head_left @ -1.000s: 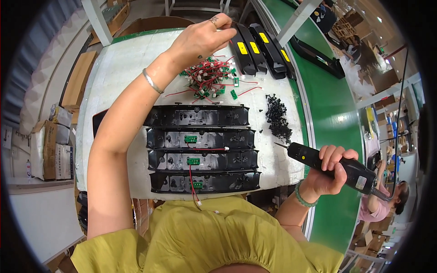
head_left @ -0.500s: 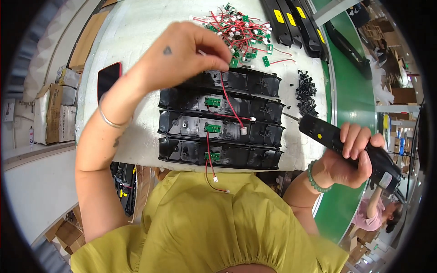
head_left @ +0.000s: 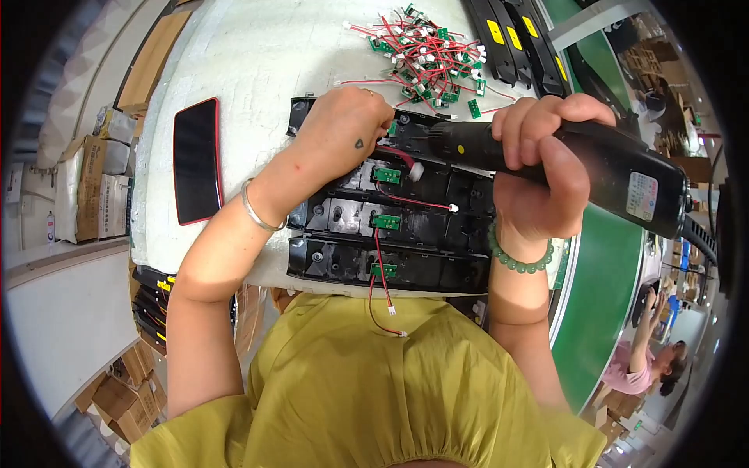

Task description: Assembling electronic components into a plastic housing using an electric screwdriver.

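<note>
My left hand (head_left: 343,129) is closed in a pinch at a small green circuit board (head_left: 393,129) in the farthest black plastic housing (head_left: 300,113); its fingertips are partly hidden. Red wires with a white connector (head_left: 417,170) trail from there toward me. My right hand (head_left: 542,156) grips a black electric screwdriver (head_left: 624,168), its front end pointing left over the far housing, close to that board. Three more housings lie in a row nearer me, each with a green board: the second (head_left: 387,176), the third (head_left: 386,222) and the nearest (head_left: 384,270).
A pile of wired boards (head_left: 429,58) lies beyond the housings. Long black parts with yellow labels (head_left: 511,39) rest at the far right, a phone-like black slab with a red edge (head_left: 197,160) at left. A green surface (head_left: 597,288) runs along the right; a co-worker (head_left: 636,366) is beyond.
My left hand has come down from above to the far housing with the wired board. My right hand has swung the screwdriver up and left over that housing, now covering the screw pile.
</note>
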Tool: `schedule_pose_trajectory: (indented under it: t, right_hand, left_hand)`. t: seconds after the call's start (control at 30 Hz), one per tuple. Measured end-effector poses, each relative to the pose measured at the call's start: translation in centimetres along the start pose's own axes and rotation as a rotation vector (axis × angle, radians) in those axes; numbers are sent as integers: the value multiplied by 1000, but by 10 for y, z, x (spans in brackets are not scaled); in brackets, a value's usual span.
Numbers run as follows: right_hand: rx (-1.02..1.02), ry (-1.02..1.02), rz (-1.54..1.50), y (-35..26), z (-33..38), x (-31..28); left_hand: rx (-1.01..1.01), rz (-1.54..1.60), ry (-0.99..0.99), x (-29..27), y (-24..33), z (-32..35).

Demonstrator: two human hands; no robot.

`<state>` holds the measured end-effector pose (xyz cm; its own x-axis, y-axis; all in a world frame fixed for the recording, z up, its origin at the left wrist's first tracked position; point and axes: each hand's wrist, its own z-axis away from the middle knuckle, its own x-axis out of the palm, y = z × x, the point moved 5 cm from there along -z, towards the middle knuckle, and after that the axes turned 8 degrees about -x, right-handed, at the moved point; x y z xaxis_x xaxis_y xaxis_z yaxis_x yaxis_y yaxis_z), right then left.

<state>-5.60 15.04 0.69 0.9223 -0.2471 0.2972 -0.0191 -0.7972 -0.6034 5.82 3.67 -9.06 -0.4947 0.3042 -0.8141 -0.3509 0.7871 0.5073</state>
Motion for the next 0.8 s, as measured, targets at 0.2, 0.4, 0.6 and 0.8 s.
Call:
schedule_pose_trajectory:
  t: [0.2, 0.4, 0.6, 0.8]
  right_hand:
    - [13, 6, -1, 18, 3, 7]
    - [37, -2, 3, 30, 4, 9]
    - [41, -10, 0, 31, 4, 10]
    - [34, -33, 4, 32, 2, 13]
  left_hand:
    - [13, 13, 42, 6, -5, 5]
    - [20, 45, 30, 6, -5, 8]
    - [28, 110, 66, 6, -7, 10]
    - [47, 102, 83, 7, -6, 10]
